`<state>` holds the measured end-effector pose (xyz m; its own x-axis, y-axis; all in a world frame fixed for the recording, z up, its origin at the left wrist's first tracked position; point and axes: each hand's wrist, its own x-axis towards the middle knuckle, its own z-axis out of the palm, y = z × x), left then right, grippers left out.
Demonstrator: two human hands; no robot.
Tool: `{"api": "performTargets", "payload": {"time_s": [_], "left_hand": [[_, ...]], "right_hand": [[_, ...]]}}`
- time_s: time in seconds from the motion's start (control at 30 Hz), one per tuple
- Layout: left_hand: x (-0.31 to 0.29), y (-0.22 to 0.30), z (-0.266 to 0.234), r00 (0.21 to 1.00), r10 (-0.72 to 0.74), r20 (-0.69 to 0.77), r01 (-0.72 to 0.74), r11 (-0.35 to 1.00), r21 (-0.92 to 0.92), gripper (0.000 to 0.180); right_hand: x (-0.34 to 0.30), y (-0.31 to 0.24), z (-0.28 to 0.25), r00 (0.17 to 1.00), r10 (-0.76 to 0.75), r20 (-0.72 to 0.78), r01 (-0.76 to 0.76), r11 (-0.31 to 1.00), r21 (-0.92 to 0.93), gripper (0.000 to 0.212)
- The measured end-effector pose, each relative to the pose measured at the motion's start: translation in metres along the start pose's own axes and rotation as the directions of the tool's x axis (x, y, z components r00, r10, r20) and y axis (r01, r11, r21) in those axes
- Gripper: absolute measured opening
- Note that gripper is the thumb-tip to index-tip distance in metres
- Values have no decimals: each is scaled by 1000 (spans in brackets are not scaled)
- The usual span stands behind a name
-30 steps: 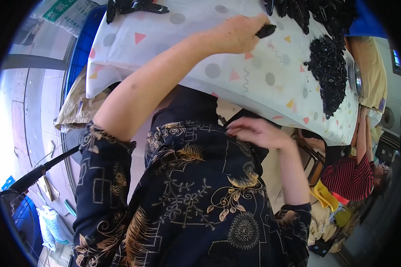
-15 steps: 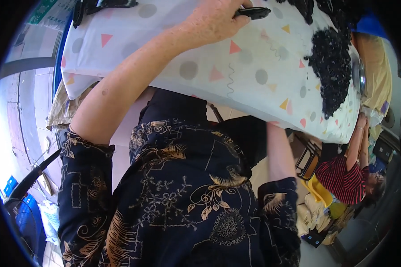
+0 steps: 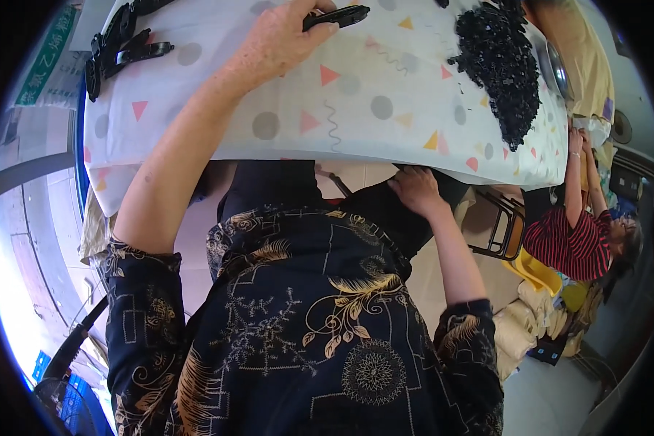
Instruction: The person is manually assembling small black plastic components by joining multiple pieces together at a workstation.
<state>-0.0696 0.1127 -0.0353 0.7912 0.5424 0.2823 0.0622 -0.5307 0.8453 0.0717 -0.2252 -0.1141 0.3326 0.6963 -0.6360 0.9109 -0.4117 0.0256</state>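
Far to the left of the left hand, beyond the table, leans a crinkled white sack [image 3: 40, 76] with a green band. Nearer on that side, a loose cluster of black curved pieces [image 3: 116, 51], glossy and slender, lies on the table. The left hand [image 3: 291, 33] curls over the tabletop, pinching a black part [image 3: 347, 15] between thumb and bent fingers; the part is long, smooth and hard-looking, with a tapered end that points away to the right of the grip. Below the hand, the smooth pale tablecloth [image 3: 421, 83] shows coral and yellow triangles, grey discs and thin squiggles.

Lower and to the right, the right hand [image 3: 416, 189] sits at the table's near edge, over a dark cloth trouser leg [image 3: 374, 207]. Its fingers bend downward; whether they hold anything, I cannot tell. Above and right of it spreads a pile of black bits [image 3: 501, 73], small, jagged and shiny. Farther right come a curved, polished metal dish [image 3: 554, 69], then another person [image 3: 570, 243] in a finely striped top, well apart from both hands, and wrinkled tan sacking [image 3: 585, 43] above.
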Motion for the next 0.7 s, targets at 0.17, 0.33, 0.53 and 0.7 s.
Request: {"api": "performTargets", "payload": {"time_s": [0.17, 0.33, 0.53, 0.7], "left_hand": [[3, -3, 4, 996, 84, -16, -83, 996, 39, 24], [0, -7, 1, 998, -59, -1, 59, 997, 40, 24], [7, -11, 11, 997, 30, -65, -22, 992, 124, 25], [9, -18, 15, 996, -65, -54, 72, 987, 145, 34]], "right_hand": [[27, 22, 15, 983, 87, 159, -92, 995, 30, 36], [-24, 9, -24, 996, 34, 81, -45, 989, 140, 37], [15, 17, 23, 976, -103, -194, 93, 994, -62, 46], [8, 7, -13, 998, -43, 35, 45, 998, -49, 53]]}}
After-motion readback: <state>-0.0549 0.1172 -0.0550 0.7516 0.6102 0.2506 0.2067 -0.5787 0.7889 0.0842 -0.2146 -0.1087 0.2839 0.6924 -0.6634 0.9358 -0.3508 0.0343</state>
